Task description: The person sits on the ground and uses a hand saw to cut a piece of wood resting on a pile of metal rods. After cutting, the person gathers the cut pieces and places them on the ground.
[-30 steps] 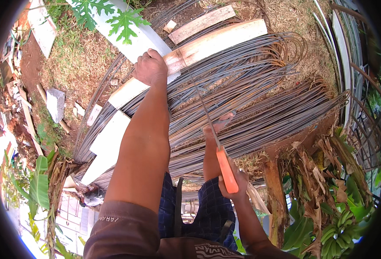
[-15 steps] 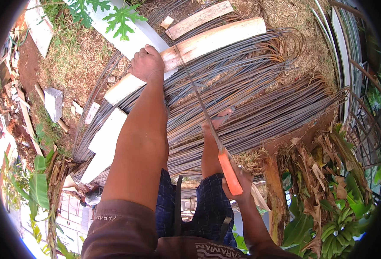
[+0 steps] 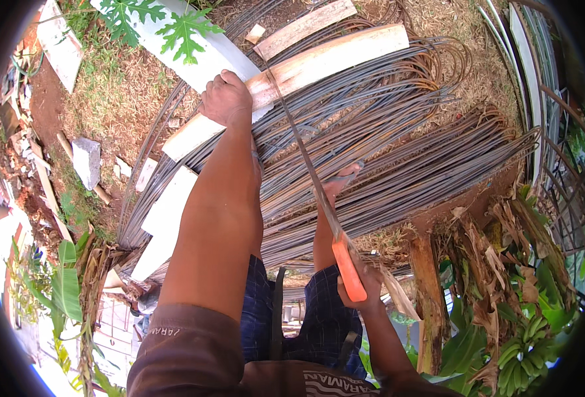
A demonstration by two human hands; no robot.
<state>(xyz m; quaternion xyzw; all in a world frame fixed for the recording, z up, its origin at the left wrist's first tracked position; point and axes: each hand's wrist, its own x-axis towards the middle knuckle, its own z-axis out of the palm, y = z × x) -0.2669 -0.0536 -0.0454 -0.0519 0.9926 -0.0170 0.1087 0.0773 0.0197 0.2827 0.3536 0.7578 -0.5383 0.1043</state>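
One hand, the right hand (image 3: 366,286), sits nearest the body, wrapped around the orange handle (image 3: 349,270) of a long saw (image 3: 329,215). Lining the forearm (image 3: 388,344) up with the blade (image 3: 312,169) should give a straight stroke; long, light pulls and pushes will probably serve better than force, since thin steel can bow. The blade slants up and away, above a foot (image 3: 342,177) and looped steel bars (image 3: 398,126), so a controlled stroke matters if it slips. Farther out, it crosses a pale plank (image 3: 345,56) lying over the bars; how deep it bites, I cannot tell. The left hand (image 3: 227,98) is clamped over that plank just left of the blade, knuckles at the far edge, underside hidden. Steady weight there should curb rattling on the uneven bars, with fingers well back from the teeth. A white sheet (image 3: 203,56) seems to pass beneath the plank, worth sparing from the teeth. Beyond, the tip ends near a shorter board (image 3: 305,28), which it could knock.
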